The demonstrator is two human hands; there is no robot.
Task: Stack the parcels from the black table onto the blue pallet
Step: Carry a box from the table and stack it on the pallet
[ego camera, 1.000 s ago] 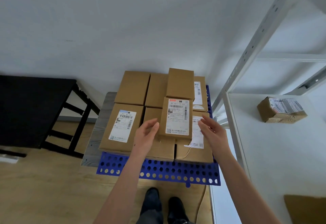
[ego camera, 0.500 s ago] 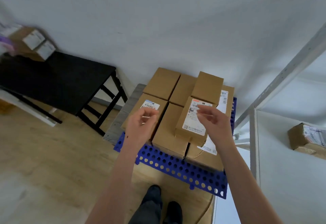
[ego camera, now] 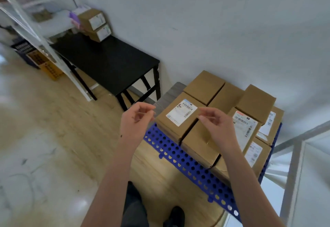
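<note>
Several brown cardboard parcels lie packed on the blue perforated pallet (ego camera: 180, 157) at the right; the near-left one carries a white label (ego camera: 181, 112). Two more parcels (ego camera: 254, 105) sit on top as a second layer. My left hand (ego camera: 135, 121) hovers empty, fingers loosely curled, just left of the pallet. My right hand (ego camera: 217, 126) hangs empty over the front parcels. On the black table's (ego camera: 110, 62) far end, two parcels (ego camera: 96, 24) stand stacked against the wall.
A white metal shelf frame (ego camera: 41, 35) stands left of the table, with crates (ego camera: 44, 62) on the floor behind it. Another white shelf unit (ego camera: 300, 155) borders the pallet on the right. My shoes (ego camera: 175, 216) are on the wooden floor.
Both hands have let go of the labelled top parcel and drawn back from the stack. The view has swung left, bringing the black table and its two parcels into sight.
</note>
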